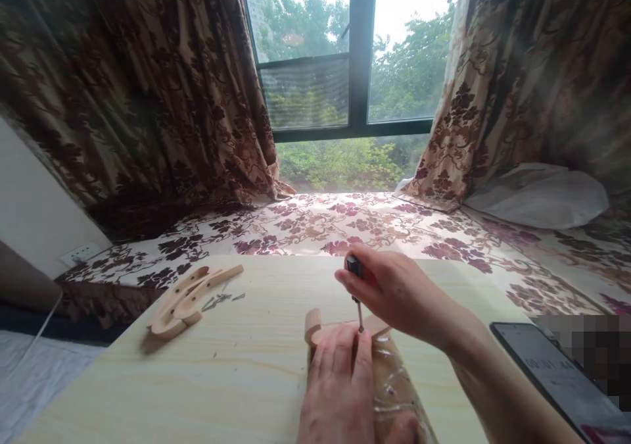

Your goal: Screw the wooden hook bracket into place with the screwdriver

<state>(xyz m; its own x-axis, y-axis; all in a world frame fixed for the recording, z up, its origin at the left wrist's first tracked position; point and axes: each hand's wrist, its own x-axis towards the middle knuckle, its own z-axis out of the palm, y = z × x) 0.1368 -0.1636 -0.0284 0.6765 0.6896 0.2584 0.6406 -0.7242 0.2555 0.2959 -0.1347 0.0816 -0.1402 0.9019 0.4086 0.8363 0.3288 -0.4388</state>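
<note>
My right hand [389, 286] is closed around the handle of a screwdriver [359, 314], which stands nearly upright with its shaft pointing down. The screwdriver's tip meets the spot beside my left fingertips; a screw there is too small to make out. My left hand [338, 378] presses down on a curved wooden piece [312, 327], its fingers together and partly covering it. Under that hand lies a brown block wrapped in clear film [394, 381], with the wooden piece at its far end. Two more curved wooden pieces with holes [185, 302] rest at the left.
Several loose screws [221, 300] lie by the left wooden pieces on the pale wooden table [236, 378]. A phone [547, 371] showing a timer is at the right edge. Beyond are a flower-patterned window seat [315, 223], curtains [197, 102] and a white plastic bag [542, 197].
</note>
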